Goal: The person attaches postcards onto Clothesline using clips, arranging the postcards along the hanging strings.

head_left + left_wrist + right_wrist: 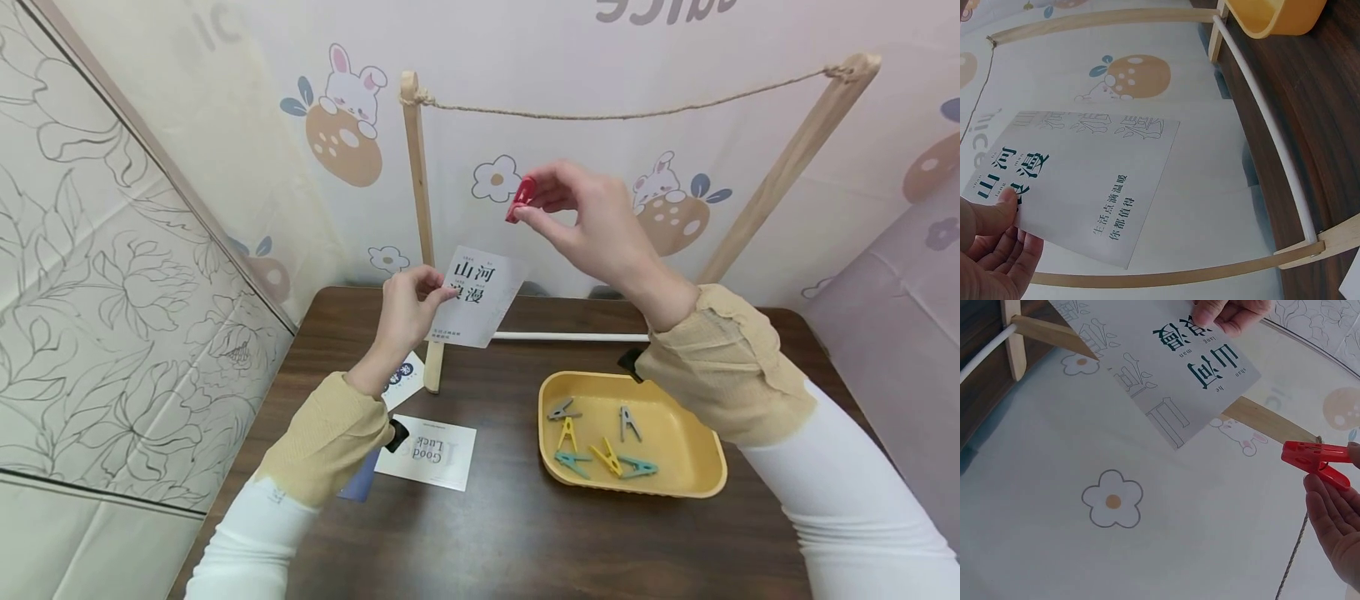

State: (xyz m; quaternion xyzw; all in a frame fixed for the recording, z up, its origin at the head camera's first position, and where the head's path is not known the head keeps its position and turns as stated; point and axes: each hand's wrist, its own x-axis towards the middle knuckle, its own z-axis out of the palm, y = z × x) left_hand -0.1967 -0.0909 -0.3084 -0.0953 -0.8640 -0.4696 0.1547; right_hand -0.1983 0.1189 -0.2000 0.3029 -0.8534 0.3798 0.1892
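My left hand [411, 310] pinches a white card [480, 321] by its left edge between thumb and fingers. Dark green Chinese characters are printed on the card, which is held up in front of the left post; the left wrist view also shows its outlined characters [1141, 127]. Higher and to the right, my right hand [592, 217] pinches a red clothespin [1316, 460] by its handle end. The clothespin is apart from both the card and the twine [622, 117], which hangs between two wooden posts above the hands.
A yellow basin [682, 471] with several grey, yellow and teal clothespins stands on the dark table [495, 542]. A "Good Luck" card [427, 454] and other cards lie at the left. The frame's wooden posts [417, 167] rise at the back, with a white rod [570, 337] low between them.
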